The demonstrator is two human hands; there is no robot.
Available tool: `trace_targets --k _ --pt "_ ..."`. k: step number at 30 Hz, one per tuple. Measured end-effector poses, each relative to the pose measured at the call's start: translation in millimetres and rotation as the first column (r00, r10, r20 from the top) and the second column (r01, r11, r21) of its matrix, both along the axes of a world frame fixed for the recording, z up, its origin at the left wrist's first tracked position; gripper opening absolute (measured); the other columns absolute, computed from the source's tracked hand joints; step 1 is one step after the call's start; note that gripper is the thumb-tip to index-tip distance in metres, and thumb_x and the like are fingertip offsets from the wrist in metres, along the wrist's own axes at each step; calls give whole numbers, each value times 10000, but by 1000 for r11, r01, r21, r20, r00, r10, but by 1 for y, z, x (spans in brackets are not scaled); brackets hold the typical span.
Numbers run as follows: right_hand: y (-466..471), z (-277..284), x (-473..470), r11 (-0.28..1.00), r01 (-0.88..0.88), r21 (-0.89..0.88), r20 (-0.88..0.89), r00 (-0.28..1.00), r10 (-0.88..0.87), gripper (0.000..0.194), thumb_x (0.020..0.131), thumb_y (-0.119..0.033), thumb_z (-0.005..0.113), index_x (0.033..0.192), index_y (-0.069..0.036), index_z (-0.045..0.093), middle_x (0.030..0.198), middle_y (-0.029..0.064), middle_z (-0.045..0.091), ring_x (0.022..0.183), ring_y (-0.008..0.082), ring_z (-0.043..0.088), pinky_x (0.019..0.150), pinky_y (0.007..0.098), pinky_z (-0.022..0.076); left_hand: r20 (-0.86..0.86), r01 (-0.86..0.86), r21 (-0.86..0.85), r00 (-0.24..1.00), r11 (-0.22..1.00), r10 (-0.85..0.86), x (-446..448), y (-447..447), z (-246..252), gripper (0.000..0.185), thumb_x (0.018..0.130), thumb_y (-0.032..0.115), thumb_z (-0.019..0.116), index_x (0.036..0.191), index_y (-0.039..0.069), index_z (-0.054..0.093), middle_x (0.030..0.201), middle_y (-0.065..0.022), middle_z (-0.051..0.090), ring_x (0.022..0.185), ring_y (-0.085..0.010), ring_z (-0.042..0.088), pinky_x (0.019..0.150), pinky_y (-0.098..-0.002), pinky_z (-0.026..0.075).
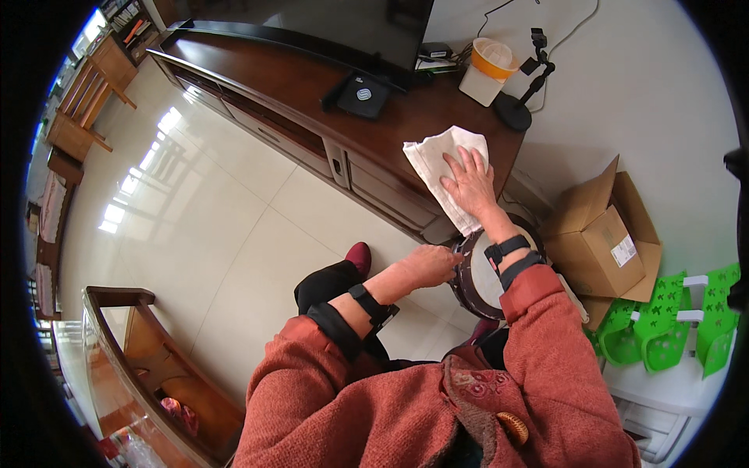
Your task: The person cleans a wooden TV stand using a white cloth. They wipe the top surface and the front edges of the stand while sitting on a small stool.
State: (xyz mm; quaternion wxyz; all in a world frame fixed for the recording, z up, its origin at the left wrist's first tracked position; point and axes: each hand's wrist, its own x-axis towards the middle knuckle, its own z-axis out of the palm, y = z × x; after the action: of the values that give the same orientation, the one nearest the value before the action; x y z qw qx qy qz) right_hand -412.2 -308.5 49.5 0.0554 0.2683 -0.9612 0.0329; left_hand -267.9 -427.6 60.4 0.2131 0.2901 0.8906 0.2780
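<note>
My right hand [468, 181] lies with spread fingers on a white cloth [436, 161], pressing it to the right end of a dark wooden TV cabinet [404, 134]. Part of the cloth hangs over the cabinet's front edge. My left hand [434, 266] is curled, its fingertips at the dark rim of a round stool or drum-like object [468, 275] with a pale top. Whether those fingers grip the rim cannot be told. The right forearm passes above that round top.
On the cabinet stand a television [327, 29], a black set-top box [364, 95], a white container [483, 85] with an orange rim, and a black stand [514, 111]. An open cardboard box [591, 251] and green plastic holders [664, 327] are at the right. A wooden chair [169, 357] stands lower left.
</note>
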Motion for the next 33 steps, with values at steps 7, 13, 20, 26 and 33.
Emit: trace_targets --k 7,13,20,26,33 --pt "34 -2 33 995 90 -31 -45 995 -92 492 841 -405 498 1301 -239 442 1412 72 317 1309 293 249 1004 526 250 1 -18 6 1000 1000 18 6 -3 2 352 818 225 586 1143 102 529 915 -157 622 893 -344 597 753 -460 475" --pt "42 7 -3 976 216 5 26 976 -216 495 847 -389 507 1310 -233 429 1406 61 308 1306 296 240 968 588 285 23 -46 24 999 999 45 12 -6 -3 344 812 220 581 1132 99 533 907 -157 627 888 -345 597 759 -454 477" --pt "-14 18 -56 968 246 45 184 951 -250 530 796 -302 448 1323 -286 401 1433 52 274 1322 313 207 961 669 242 -14 -42 44 999 998 43 10 -7 -3 312 807 225 582 1079 79 537 900 -163 625 848 -342 607 741 -431 490" --pt "-70 27 -78 970 241 30 268 933 -241 592 799 -546 506 1331 -307 400 1440 56 276 1334 315 189 986 654 219 20 -48 40 999 998 48 3 -9 -2 331 807 231 592 1086 64 529 923 -159 620 869 -342 607 755 -423 493" --pt "-76 11 -59 981 73 -182 138 989 -47 393 813 -284 565 1201 -245 513 1337 7 428 1272 227 324 935 538 327 -59 -93 86 993 992 98 0 -9 -4 260 773 185 559 1005 72 591 869 -149 643 834 -316 631 712 -413 513"
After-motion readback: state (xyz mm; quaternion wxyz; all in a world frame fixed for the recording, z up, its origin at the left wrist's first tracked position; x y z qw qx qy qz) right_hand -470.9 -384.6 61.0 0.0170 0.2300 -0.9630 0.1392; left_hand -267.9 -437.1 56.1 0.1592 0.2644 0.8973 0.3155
